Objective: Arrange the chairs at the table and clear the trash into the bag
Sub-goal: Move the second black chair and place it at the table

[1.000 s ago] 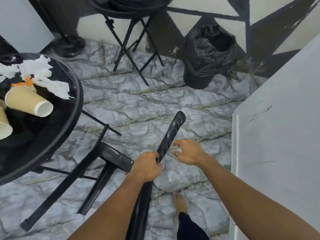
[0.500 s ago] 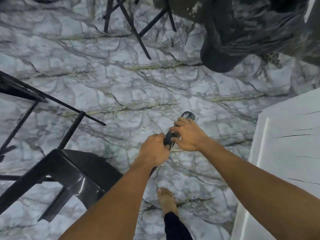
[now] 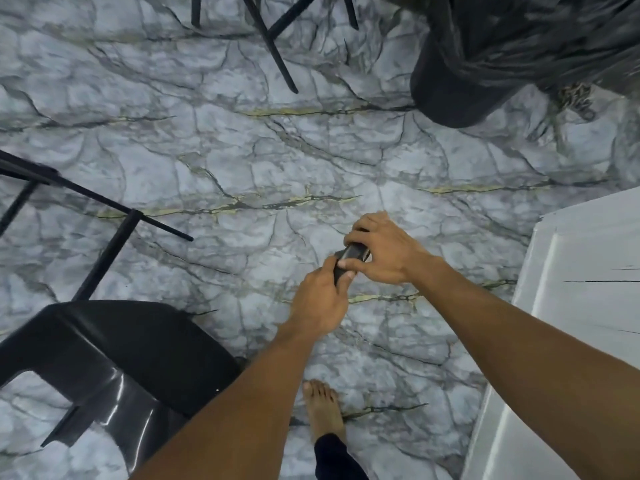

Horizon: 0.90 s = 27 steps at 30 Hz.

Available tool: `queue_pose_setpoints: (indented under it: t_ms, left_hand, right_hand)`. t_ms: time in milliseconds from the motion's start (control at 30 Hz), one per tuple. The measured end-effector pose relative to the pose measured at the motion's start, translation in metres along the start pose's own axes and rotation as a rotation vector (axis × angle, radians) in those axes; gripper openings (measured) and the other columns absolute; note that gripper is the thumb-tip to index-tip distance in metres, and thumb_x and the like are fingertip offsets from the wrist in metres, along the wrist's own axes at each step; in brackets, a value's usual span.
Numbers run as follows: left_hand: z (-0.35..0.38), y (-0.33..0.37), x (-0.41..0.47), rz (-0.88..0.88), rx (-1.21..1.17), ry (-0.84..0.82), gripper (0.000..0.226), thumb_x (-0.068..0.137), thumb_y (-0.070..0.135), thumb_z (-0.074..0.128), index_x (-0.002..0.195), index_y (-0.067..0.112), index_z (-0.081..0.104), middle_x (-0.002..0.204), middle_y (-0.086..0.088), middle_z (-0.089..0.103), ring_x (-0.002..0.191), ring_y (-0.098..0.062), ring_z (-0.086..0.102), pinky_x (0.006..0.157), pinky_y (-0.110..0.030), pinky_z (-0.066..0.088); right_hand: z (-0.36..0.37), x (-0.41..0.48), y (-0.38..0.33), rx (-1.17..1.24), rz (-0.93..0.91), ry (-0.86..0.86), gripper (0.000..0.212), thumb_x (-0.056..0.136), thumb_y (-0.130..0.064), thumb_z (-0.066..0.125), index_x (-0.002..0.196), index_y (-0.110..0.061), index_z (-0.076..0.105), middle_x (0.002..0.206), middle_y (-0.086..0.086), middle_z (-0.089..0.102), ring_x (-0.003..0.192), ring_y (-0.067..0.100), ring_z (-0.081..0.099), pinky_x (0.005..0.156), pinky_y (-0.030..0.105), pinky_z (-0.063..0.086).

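A black chair (image 3: 114, 355) stands at the lower left, its glossy seat seen from above. Its backrest top edge (image 3: 351, 258) shows as a short dark strip between my hands. My left hand (image 3: 320, 299) is wrapped around the near end of that edge, and my right hand (image 3: 381, 251) grips the far end from above. A bin lined with a black trash bag (image 3: 502, 53) stands at the top right. The table top and the trash on it are out of view.
Thin black table legs (image 3: 104, 206) cross the floor at the left. Another folding chair's legs (image 3: 277, 50) reach down from the top. A white wall or panel (image 3: 571, 323) closes the right side. My bare foot (image 3: 323, 410) stands on the marble floor.
The chair has swung from lying tilted to upright, seat now facing up. My right hand closed onto the backrest beside my left. My view dropped toward the floor; the table top left the frame.
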<state>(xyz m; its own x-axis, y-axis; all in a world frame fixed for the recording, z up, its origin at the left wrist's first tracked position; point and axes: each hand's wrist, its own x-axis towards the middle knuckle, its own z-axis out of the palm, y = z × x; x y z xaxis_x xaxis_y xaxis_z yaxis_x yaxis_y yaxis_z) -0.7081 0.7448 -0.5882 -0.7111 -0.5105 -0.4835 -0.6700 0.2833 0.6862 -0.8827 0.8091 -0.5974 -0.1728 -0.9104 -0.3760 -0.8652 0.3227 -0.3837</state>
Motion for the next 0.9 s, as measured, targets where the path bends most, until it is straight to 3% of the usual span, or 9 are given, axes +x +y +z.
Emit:
queue_pose_setpoints:
  t_ms: [100, 200, 400, 533, 667, 800, 900]
  left_hand:
    - [0.002, 0.001, 0.003, -0.07, -0.063, 0.023, 0.027, 0.104, 0.034, 0.05, 0.123, 0.016, 0.058, 0.094, -0.007, 0.067, 0.082, -0.025, 0.063, 0.072, -0.046, 0.054]
    - [0.0, 0.005, -0.003, -0.081, -0.03, 0.02, 0.028, 0.103, 0.031, 0.052, 0.122, 0.013, 0.061, 0.095, -0.008, 0.068, 0.084, -0.026, 0.063, 0.074, -0.046, 0.055]
    - [-0.006, 0.017, -0.036, -0.089, -0.075, 0.114, 0.024, 0.104, 0.029, 0.05, 0.119, 0.013, 0.06, 0.086, -0.001, 0.064, 0.07, -0.015, 0.059, 0.056, -0.028, 0.042]
    - [-0.031, 0.022, -0.072, -0.043, -0.093, 0.17, 0.018, 0.104, 0.03, 0.05, 0.111, 0.018, 0.061, 0.079, 0.001, 0.063, 0.068, -0.013, 0.059, 0.057, -0.033, 0.045]
    - [-0.06, 0.024, -0.119, -0.005, -0.139, 0.22, 0.016, 0.102, 0.033, 0.052, 0.113, 0.024, 0.06, 0.075, 0.004, 0.065, 0.068, -0.014, 0.062, 0.062, -0.039, 0.053]
    - [-0.08, 0.021, -0.176, -0.011, -0.127, 0.29, 0.03, 0.101, 0.035, 0.054, 0.129, 0.024, 0.058, 0.088, 0.011, 0.066, 0.08, -0.007, 0.063, 0.071, -0.031, 0.053]
    - [-0.088, 0.019, -0.208, 0.001, -0.083, 0.28, 0.043, 0.099, 0.048, 0.047, 0.139, 0.03, 0.05, 0.115, 0.009, 0.067, 0.103, -0.013, 0.063, 0.087, -0.035, 0.052]
  right_hand:
    - [0.001, 0.001, 0.005, 0.08, -0.008, 0.024, 0.048, 0.092, -0.062, 0.056, 0.113, -0.02, 0.068, 0.112, 0.001, 0.056, 0.108, 0.021, 0.046, 0.1, 0.035, 0.038]
    - [-0.002, -0.004, 0.0, 0.12, 0.003, 0.005, 0.044, 0.092, -0.058, 0.059, 0.11, -0.019, 0.069, 0.108, -0.001, 0.054, 0.102, 0.017, 0.042, 0.096, 0.036, 0.041]
    - [-0.02, -0.028, -0.011, 0.239, 0.043, 0.076, 0.046, 0.091, -0.058, 0.061, 0.122, -0.024, 0.062, 0.114, -0.002, 0.052, 0.109, 0.017, 0.045, 0.096, 0.034, 0.042]
    - [-0.036, -0.043, -0.036, 0.35, 0.062, 0.132, 0.048, 0.088, -0.068, 0.054, 0.118, -0.031, 0.053, 0.111, -0.006, 0.054, 0.101, 0.018, 0.05, 0.092, 0.038, 0.045]
    - [-0.05, -0.061, -0.084, 0.414, -0.045, 0.245, 0.038, 0.089, -0.055, 0.06, 0.11, -0.024, 0.056, 0.104, -0.009, 0.053, 0.097, 0.014, 0.048, 0.094, 0.035, 0.04]
    - [-0.06, -0.086, -0.132, 0.433, -0.141, 0.296, 0.028, 0.09, -0.046, 0.065, 0.106, -0.024, 0.059, 0.102, -0.011, 0.055, 0.098, 0.012, 0.05, 0.099, 0.04, 0.038]
    - [-0.059, -0.106, -0.163, 0.419, -0.18, 0.31, 0.029, 0.09, -0.05, 0.062, 0.103, -0.025, 0.058, 0.1, -0.008, 0.056, 0.097, 0.014, 0.052, 0.096, 0.044, 0.04]
